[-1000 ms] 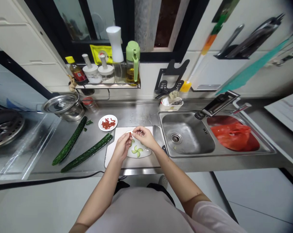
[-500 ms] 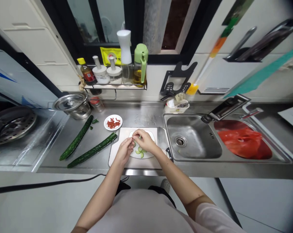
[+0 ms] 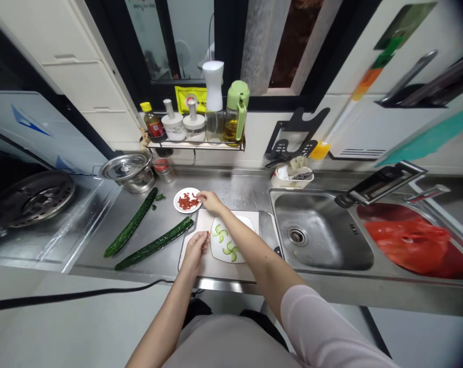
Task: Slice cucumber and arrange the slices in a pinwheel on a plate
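My left hand [image 3: 196, 251] hovers over the left part of the cutting board [image 3: 204, 271], fingertips pinched around a small red goji berry [image 3: 208, 233]. Reaching forward, my right hand [image 3: 210, 201] has its fingertips closed at the right rim of a small white dish [image 3: 176, 206], against the red goji berries [image 3: 188, 201]. On the board lies a white plate [image 3: 217, 251]. Thin green cucumber slices [image 3: 230, 250] are fanned out on it in two pinwheel shapes; my right forearm covers part of the plate.
Two cucumbers [image 3: 133, 225] lie on the steel counter at left, near a lidded pot [image 3: 133, 176]. Right of the board are a knife handle [image 3: 278, 251] and the sink [image 3: 319, 230]. A rack [image 3: 196, 146] of seasoning bottles hangs behind.
My right hand has left the plate and moved forward and left to the goji berry dish. My left hand has drawn away from the plate, showing both cucumber pinwheels. The view has shifted slightly.
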